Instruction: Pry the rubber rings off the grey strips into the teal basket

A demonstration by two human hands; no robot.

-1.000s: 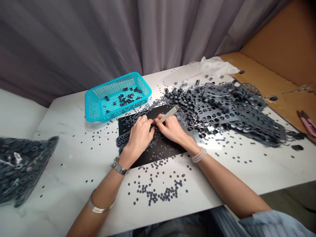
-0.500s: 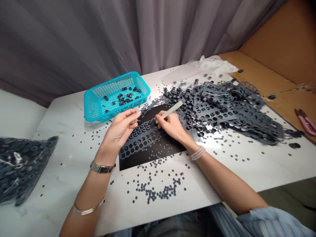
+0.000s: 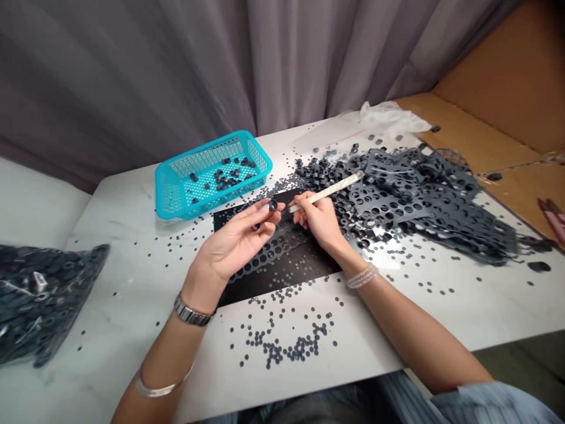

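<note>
Black ring [image 3: 273,205], one, pinched in left hand [image 3: 229,241]; right hand [image 3: 323,222] grips one pale tool [image 3: 334,188]; one turquoise basket [image 3: 166,197] beyond

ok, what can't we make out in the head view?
Head view:
Small dark round piece: hole too small to tell.
Dark grey perforated strip: partly behind left hand.
Clear plastic bag of dark pieces: cut off by left edge.
Pink-handled tool: cut off by right edge.

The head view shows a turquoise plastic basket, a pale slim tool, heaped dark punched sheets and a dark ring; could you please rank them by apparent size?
1. Heaped dark punched sheets
2. Turquoise plastic basket
3. Pale slim tool
4. Dark ring, in left hand
</note>
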